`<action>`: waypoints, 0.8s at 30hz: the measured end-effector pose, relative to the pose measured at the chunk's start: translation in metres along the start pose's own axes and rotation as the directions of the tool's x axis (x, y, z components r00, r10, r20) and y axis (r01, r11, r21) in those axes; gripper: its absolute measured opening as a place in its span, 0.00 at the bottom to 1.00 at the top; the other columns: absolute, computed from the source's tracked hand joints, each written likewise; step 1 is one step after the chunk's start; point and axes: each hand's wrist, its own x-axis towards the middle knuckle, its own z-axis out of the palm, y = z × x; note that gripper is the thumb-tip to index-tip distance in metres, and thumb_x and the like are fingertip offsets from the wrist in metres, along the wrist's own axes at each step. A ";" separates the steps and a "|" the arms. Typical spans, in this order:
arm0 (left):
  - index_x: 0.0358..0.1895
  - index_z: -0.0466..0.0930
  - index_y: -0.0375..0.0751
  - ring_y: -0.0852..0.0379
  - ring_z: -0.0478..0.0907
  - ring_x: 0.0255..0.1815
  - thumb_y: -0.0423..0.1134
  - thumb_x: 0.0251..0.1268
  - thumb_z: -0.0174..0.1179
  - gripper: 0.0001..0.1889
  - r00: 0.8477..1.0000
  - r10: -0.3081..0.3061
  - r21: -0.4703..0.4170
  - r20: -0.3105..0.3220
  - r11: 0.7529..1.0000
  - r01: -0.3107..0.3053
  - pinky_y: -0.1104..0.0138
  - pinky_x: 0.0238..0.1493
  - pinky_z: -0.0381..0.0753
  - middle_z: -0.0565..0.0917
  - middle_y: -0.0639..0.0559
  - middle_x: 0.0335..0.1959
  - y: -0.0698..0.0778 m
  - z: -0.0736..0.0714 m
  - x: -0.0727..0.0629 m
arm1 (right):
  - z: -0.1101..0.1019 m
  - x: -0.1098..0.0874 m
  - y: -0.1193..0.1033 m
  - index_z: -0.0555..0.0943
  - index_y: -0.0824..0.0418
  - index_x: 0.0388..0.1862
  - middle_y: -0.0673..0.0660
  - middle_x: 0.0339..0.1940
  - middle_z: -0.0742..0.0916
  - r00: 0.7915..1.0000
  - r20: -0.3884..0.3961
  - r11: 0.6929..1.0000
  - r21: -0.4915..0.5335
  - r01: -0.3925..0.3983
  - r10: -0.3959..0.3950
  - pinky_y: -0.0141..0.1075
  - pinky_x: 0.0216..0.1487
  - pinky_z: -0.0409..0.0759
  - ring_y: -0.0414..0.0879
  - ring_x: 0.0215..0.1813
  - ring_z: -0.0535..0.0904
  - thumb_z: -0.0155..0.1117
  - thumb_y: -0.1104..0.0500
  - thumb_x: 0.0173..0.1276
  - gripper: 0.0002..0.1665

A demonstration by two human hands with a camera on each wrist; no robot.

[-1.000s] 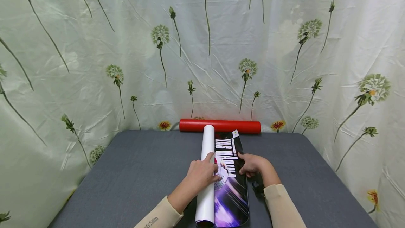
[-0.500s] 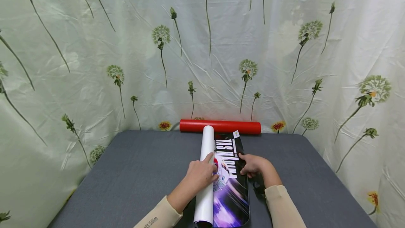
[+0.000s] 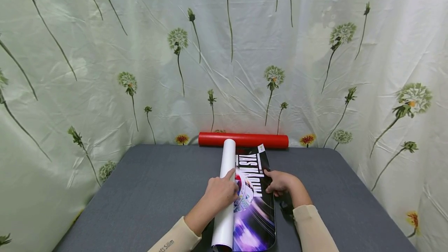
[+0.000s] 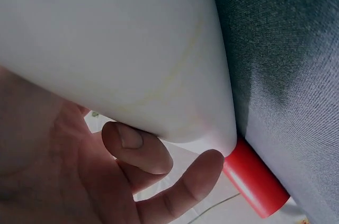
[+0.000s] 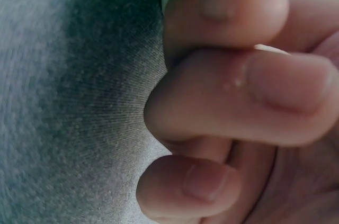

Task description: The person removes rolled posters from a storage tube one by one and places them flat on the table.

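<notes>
A partly unrolled poster, dark and purple with large white lettering, lies on the grey table in the head view. Its left part is a white roll, also filling much of the left wrist view. My left hand lies over the roll's middle, fingers bent around it; one fingertip points along its length. My right hand pinches the poster's right edge, thumb on top. In the right wrist view its fingers curl close above the table, and they hide most of the paper.
A red tube lies crosswise at the table's back edge, just behind the poster's far end. A pale curtain printed with dandelions hangs behind and beside the grey table.
The white roll has shifted slightly left with my left hand on it, and more of the printed side shows. My right hand stays at the right edge.
</notes>
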 end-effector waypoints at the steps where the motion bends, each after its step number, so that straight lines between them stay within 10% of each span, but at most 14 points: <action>1: 0.33 0.94 0.63 0.52 0.70 0.17 0.46 0.63 0.69 0.05 1.000 0.002 0.003 0.002 1.000 -0.002 0.63 0.20 0.67 0.81 0.53 0.73 0.000 0.000 0.000 | 0.000 0.000 0.000 0.54 0.61 0.88 0.52 0.16 0.76 1.000 0.001 1.000 0.003 0.001 -0.001 0.30 0.24 0.67 0.42 0.18 0.70 0.71 0.65 0.72 0.52; 13: 0.37 0.93 0.63 0.52 0.75 0.22 0.60 0.64 0.72 0.10 0.998 -0.024 -0.006 0.063 1.000 0.024 0.63 0.23 0.70 0.79 0.52 0.75 0.000 0.003 0.002 | 0.000 -0.002 0.000 0.55 0.62 0.88 0.52 0.18 0.77 1.000 -0.014 1.000 -0.022 0.010 -0.010 0.30 0.25 0.68 0.42 0.19 0.71 0.72 0.62 0.72 0.52; 24: 0.29 0.90 0.59 0.53 0.70 0.18 0.48 0.62 0.73 0.05 0.999 -0.038 0.012 0.016 0.999 0.038 0.63 0.20 0.69 0.82 0.52 0.69 -0.001 0.001 0.001 | 0.001 -0.003 0.000 0.55 0.63 0.87 0.53 0.17 0.76 1.000 -0.009 1.000 -0.001 0.012 -0.012 0.30 0.24 0.70 0.42 0.18 0.71 0.71 0.65 0.71 0.52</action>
